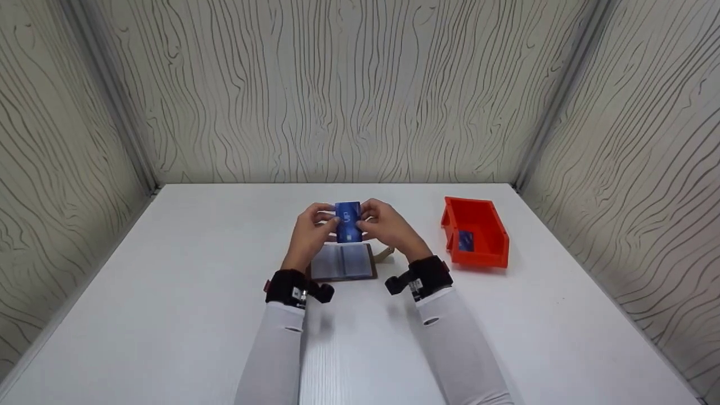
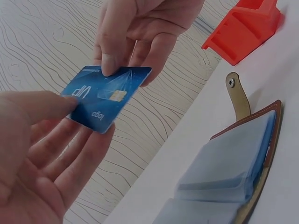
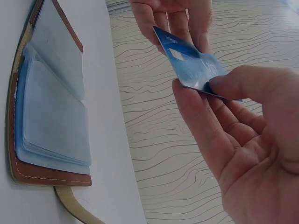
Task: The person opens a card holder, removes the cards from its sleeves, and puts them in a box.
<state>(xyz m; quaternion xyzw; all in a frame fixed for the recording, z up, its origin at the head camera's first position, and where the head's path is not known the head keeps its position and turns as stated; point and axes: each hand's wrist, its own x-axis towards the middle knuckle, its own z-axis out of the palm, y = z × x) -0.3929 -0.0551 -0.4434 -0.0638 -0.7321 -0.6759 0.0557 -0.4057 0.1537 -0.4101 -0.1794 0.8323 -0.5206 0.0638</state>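
Note:
A blue card (image 1: 348, 223) with a chip and the letters VIP is held up over the table between both hands. My left hand (image 1: 310, 233) pinches one long edge of the card, thumb on its printed face. At the opposite edge my right hand (image 1: 389, 228) pinches it the same way, its thumb also on the face in the left wrist view. Below and nearer lies a brown card holder (image 3: 51, 177), spread open with clear plastic sleeves (image 2: 219, 163) showing. Its tan strap with a snap (image 2: 238, 98) sticks out to the right.
To the right on the white table (image 1: 185, 270) stands a red plastic bin (image 1: 495, 260). Another blue card (image 1: 466, 241) lies inside it. Wood-grain panels (image 1: 337, 95) wall the table at the back and on both sides.

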